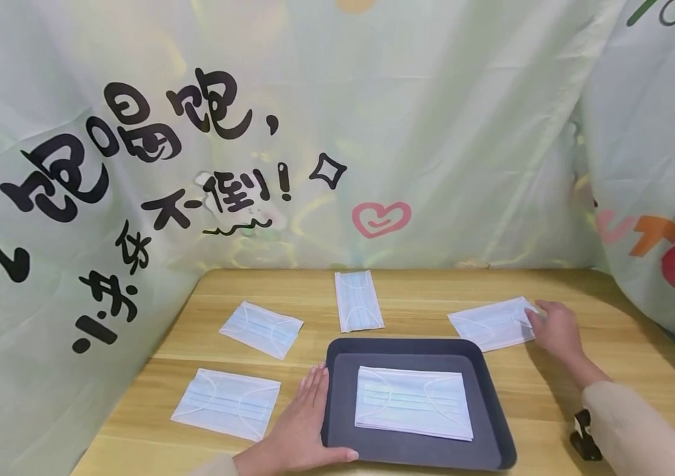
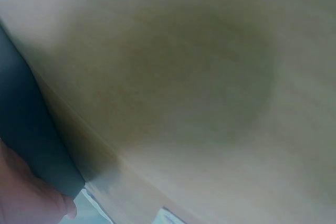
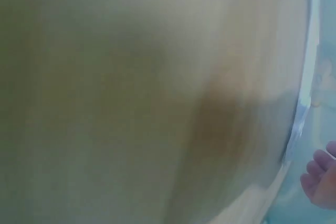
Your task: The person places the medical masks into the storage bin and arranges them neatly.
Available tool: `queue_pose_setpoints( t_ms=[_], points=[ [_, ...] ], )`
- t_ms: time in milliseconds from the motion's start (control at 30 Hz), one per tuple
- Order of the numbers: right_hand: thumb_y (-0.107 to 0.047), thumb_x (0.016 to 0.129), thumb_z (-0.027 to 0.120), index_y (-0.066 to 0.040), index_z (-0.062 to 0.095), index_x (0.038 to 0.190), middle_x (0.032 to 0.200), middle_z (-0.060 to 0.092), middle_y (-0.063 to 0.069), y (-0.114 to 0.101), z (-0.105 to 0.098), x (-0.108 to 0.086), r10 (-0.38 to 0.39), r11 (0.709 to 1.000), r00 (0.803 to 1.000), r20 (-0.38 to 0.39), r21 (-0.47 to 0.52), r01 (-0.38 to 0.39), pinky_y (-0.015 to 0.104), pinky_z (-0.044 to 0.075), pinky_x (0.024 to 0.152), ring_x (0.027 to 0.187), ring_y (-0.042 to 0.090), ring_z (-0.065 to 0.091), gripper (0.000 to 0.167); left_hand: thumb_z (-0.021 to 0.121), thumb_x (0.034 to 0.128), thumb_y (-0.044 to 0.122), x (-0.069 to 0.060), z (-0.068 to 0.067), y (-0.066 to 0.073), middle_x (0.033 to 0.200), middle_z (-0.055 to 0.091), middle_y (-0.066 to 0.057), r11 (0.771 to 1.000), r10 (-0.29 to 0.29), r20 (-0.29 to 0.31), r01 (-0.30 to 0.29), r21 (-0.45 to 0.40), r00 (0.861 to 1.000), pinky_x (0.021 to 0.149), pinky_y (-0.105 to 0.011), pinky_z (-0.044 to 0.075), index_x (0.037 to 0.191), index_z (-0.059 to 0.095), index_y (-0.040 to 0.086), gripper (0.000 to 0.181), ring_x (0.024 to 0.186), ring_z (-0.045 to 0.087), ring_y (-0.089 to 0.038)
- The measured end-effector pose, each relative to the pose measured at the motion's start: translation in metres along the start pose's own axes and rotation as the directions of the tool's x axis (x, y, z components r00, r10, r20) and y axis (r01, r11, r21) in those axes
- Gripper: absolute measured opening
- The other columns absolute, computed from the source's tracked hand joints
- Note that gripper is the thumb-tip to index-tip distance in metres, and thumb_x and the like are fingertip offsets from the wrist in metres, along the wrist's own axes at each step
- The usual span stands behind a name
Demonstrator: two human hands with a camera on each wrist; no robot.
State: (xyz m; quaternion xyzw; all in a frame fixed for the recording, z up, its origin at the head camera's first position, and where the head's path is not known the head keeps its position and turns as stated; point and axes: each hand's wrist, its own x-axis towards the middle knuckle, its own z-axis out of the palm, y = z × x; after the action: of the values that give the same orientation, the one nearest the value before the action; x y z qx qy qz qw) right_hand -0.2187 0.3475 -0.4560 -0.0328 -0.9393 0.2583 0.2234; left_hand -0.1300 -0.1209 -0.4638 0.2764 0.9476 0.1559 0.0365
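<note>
A dark grey tray (image 1: 420, 456) stands at the front of the table with several blue-white face masks (image 1: 413, 403) stacked in it. My left hand (image 1: 301, 430) lies along the tray's left edge with straight fingers, its thumb at the front rim; in the left wrist view the hand (image 2: 29, 195) is beside the dark tray (image 2: 31, 114). At the right, my right hand (image 1: 558, 330) pinches the right end of a mask (image 1: 492, 324) that lies slanted behind the tray's right corner. In the right wrist view only fingers of the hand (image 3: 321, 179) show at the edge.
Single masks lie on the wooden table (image 1: 158, 390): one at left front (image 1: 227, 403), one at left back (image 1: 261, 329), one behind the tray (image 1: 359, 301). A small black object (image 1: 585, 436) is beside the right sleeve. A printed curtain (image 1: 462, 132) hangs behind the table.
</note>
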Motion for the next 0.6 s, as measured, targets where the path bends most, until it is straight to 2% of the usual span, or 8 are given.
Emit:
queue_pose_setpoints(
  t_ms=[133,300,400,600],
  points=[
    [-0.014,0.092,0.051,0.025,0.051,0.11,0.111,0.048,0.046,0.006,0.001,0.011,0.066,0.998,0.995,0.078,-0.018,-0.065,0.063,0.036,0.087,0.102,0.058,0.043,0.043,0.053,0.0683,0.079,0.001,-0.003,-0.002,0.154,0.012,-0.024,1.0,0.002,-0.008,-0.002,-0.002,1.0,0.113,-0.05,0.023,0.146,0.012,-0.006,0.123,0.143,0.011,-0.037],
    [-0.02,0.092,0.05,0.022,0.051,0.112,0.112,0.05,0.042,0.014,0.0,0.017,0.152,0.986,0.972,0.179,-0.1,-0.136,0.061,0.039,0.084,0.1,0.058,0.045,0.047,0.05,0.0678,0.081,0.002,-0.005,-0.002,0.154,0.011,-0.023,1.0,0.003,0.001,-0.003,0.011,1.0,0.113,-0.048,0.023,0.146,0.012,-0.006,0.123,0.143,0.01,-0.035],
    [-0.024,0.091,0.051,0.021,0.05,0.112,0.11,0.05,0.042,0.017,0.001,0.019,0.198,0.976,0.956,0.216,-0.132,-0.173,0.059,0.04,0.078,0.098,0.058,0.045,0.049,0.049,0.0679,0.082,0.001,-0.004,-0.002,0.154,0.011,-0.023,1.0,0.008,0.001,-0.008,0.024,1.0,0.113,-0.048,0.023,0.146,0.012,-0.006,0.123,0.143,0.011,-0.035],
    [-0.028,0.089,0.058,0.02,0.051,0.102,0.1,0.05,0.041,0.023,0.001,0.023,0.228,0.965,0.944,0.239,-0.182,-0.188,0.054,0.04,0.064,0.092,0.058,0.045,0.05,0.048,0.0683,0.082,-0.001,-0.002,0.0,0.154,0.01,-0.023,1.0,0.006,0.002,-0.006,0.017,1.0,0.113,-0.048,0.023,0.146,0.011,-0.006,0.123,0.143,0.011,-0.035]
  ],
)
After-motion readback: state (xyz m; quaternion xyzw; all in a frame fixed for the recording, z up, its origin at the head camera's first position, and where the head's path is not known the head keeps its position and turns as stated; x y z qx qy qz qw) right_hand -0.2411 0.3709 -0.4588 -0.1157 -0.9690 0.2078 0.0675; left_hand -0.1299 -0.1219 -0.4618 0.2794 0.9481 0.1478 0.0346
